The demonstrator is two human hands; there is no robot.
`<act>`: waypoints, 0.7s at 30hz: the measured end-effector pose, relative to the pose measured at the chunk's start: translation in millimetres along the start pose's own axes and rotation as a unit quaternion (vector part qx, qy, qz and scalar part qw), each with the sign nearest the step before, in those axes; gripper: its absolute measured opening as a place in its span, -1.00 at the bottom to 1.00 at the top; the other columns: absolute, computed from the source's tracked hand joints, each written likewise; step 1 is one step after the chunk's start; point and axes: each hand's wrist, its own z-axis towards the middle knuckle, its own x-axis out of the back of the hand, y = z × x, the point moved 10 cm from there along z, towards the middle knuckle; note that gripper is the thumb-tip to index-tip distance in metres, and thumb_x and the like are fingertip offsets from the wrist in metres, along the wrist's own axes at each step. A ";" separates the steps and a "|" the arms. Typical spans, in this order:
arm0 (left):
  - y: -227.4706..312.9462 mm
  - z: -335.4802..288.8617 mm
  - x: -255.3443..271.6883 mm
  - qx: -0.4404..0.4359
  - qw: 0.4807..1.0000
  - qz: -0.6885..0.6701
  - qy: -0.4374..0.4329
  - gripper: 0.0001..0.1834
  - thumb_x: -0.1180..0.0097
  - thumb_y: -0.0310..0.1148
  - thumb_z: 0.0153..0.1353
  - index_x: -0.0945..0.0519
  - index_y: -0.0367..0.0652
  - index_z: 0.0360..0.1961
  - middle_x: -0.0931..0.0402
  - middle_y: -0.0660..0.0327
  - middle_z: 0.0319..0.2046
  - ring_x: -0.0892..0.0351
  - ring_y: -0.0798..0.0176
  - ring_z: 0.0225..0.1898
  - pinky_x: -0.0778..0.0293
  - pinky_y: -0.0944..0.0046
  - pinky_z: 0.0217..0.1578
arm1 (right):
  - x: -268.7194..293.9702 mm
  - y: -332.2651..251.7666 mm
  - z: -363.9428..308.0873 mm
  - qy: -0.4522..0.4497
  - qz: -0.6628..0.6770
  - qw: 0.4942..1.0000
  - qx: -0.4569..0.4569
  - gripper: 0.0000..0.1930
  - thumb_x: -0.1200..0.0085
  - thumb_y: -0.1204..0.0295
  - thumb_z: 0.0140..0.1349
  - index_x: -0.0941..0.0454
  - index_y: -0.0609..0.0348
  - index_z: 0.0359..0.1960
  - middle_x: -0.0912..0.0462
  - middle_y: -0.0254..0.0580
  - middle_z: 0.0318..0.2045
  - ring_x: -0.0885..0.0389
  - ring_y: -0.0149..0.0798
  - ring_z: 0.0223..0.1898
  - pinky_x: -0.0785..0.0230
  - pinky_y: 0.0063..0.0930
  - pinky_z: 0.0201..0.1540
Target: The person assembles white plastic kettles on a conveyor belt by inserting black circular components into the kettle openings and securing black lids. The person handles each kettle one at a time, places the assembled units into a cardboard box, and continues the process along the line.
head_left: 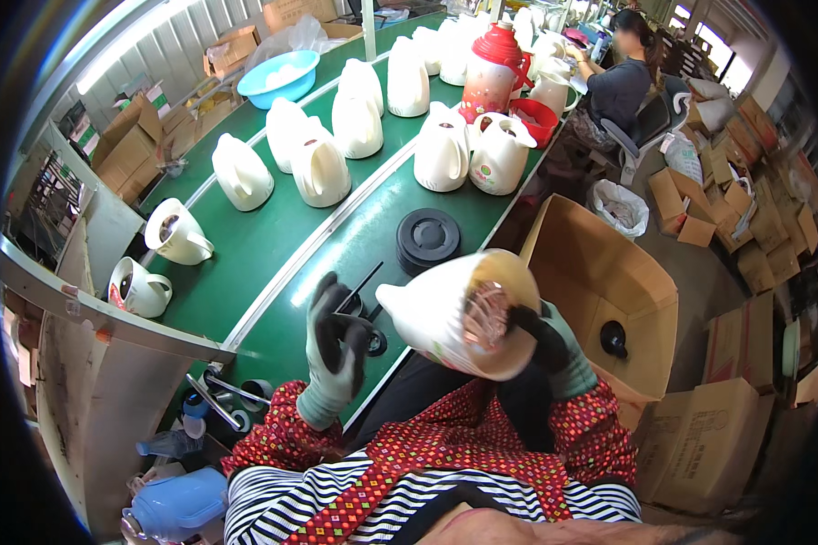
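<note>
My right hand, in a grey-green glove with dark fingers, grips a white thermos jug by its open base rim. The jug is tipped on its side, spout toward the left. A shiny coppery liner shows inside its open end. My left hand, gloved alike, is closed with its fingers curled. A thin black rod sticks out from its fingertips. Just beside it, a small round black part lies on the green work surface. Ahead of the jug sits a stack of black round discs.
Several white jugs stand along the green line, near a red thermos, a red bowl and a blue basin. An open carton with a black part stands at right. A person sits farther along.
</note>
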 end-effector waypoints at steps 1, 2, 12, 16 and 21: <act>-35.4 -5.5 5.9 0.123 0.988 -0.069 0.061 -0.39 -0.11 -0.33 0.44 -0.24 -0.16 0.44 -0.46 -0.11 0.19 -0.68 0.20 -0.13 -0.60 0.27 -0.12 | 4.8 -6.5 -14.3 -0.003 0.030 0.999 0.025 -0.36 -0.29 0.19 0.35 -0.42 0.35 0.33 -0.66 -0.12 0.12 -0.65 -0.23 0.09 -0.49 -0.30 0.21; -96.4 -21.2 -8.3 0.247 0.955 -0.162 -0.005 -0.40 -0.14 -0.31 0.44 -0.28 -0.26 0.41 -0.52 -0.01 0.10 -0.65 0.28 -0.11 -0.62 0.24 -0.11 | 4.7 -12.5 -24.6 -0.010 0.050 0.998 0.039 -0.32 -0.34 0.13 0.29 -0.46 0.38 0.28 -0.67 -0.12 0.10 -0.66 -0.27 0.08 -0.51 -0.35 0.20; -160.2 -47.6 -106.8 0.383 0.789 -0.444 -0.184 -0.49 -0.15 -0.24 0.45 -0.42 -0.26 0.31 -0.60 0.05 0.15 -0.68 0.17 0.00 -0.57 0.09 0.09 | -75.2 -2.8 58.2 -0.221 0.019 0.970 -0.097 -0.41 -0.13 0.10 0.47 -0.46 0.33 0.34 -0.61 -0.13 0.22 -0.54 -0.31 0.23 -0.34 -0.36 0.33; -157.5 -33.1 -83.4 0.390 0.793 -0.448 -0.133 -0.52 -0.15 -0.26 0.44 -0.44 -0.27 0.28 -0.60 0.03 0.15 -0.68 0.15 0.00 -0.58 0.08 0.09 | -50.2 -17.8 162.2 0.025 -0.547 0.808 0.216 -0.25 -0.29 -0.12 0.24 -0.48 0.01 0.37 -0.47 0.15 0.34 -0.45 0.14 0.34 -0.28 -0.14 0.39; -158.3 -27.0 -51.5 0.386 0.803 -0.448 -0.078 -0.55 -0.16 -0.30 0.42 -0.46 -0.27 0.24 -0.60 0.00 0.15 -0.69 0.12 0.01 -0.59 0.07 0.09 | -53.4 28.1 245.9 0.064 -0.760 0.638 0.104 0.03 -0.27 -0.39 0.01 -0.25 -0.36 0.53 -0.09 0.43 0.49 -0.06 0.49 0.46 0.08 0.35 0.45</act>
